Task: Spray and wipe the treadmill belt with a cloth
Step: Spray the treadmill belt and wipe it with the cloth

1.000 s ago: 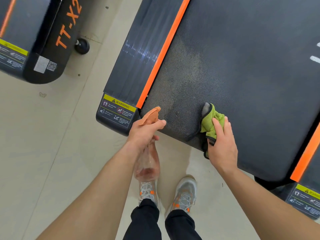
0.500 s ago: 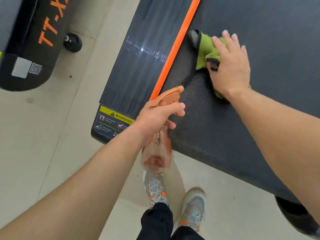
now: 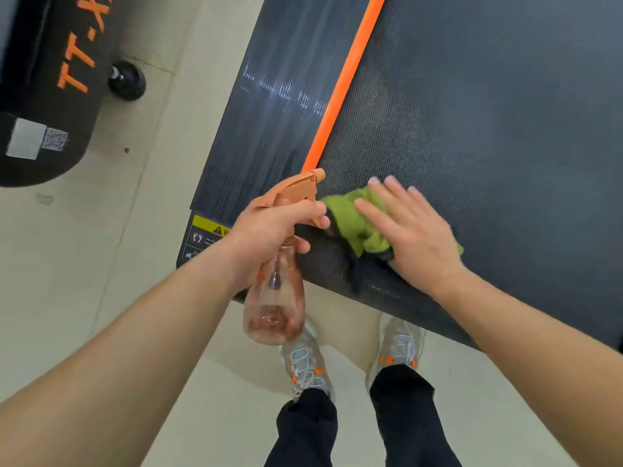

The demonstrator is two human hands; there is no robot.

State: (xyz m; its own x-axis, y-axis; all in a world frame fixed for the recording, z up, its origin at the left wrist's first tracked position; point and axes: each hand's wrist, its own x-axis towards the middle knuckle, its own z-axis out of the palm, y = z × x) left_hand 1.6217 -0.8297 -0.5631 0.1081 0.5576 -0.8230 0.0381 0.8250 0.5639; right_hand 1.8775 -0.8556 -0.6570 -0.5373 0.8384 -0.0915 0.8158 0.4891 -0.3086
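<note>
Cloth, green, is pressed on the treadmill belt near its end edge by the right grip, fingers straight. Spray bottle is held by the neck in the left grip, clamped round it.

The belt carried a green cloth, pressed flat under the right hand. The floor bore the treadmill, two shoes behind that hand, and another machine far to its left.
</note>
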